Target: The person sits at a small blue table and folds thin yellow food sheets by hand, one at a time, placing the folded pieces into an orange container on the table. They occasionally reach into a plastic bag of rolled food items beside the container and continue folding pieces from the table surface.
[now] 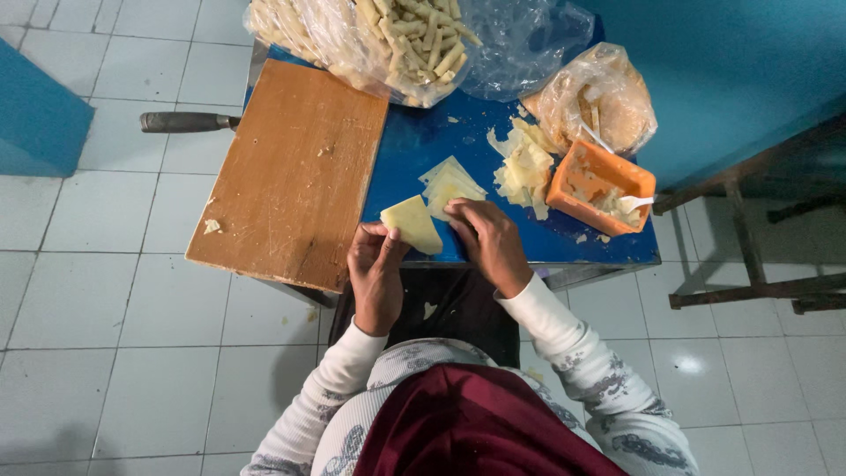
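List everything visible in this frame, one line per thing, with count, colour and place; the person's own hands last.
table: one, blue top, centre
wooden board: one, brown, left part of the table, overhanging its edge
knife handle: one, dark grey, sticking out from under the board's far left
bag of rolled sticks: one, clear plastic, pale yellow contents, far edge
empty bag: one, clear, far edge, right of the sticks
bag of flat wrappers: one, clear, tan contents, far right
tub: one, orange, right side, white spoon inside
loose wrappers: a pile, pale yellow, left of the tub
stacked wrappers: small stack, pale yellow, centre
folded wrapper: one, pale yellow, near edge
left hand: holding the folded wrapper
right hand: fingers on the stacked wrappers
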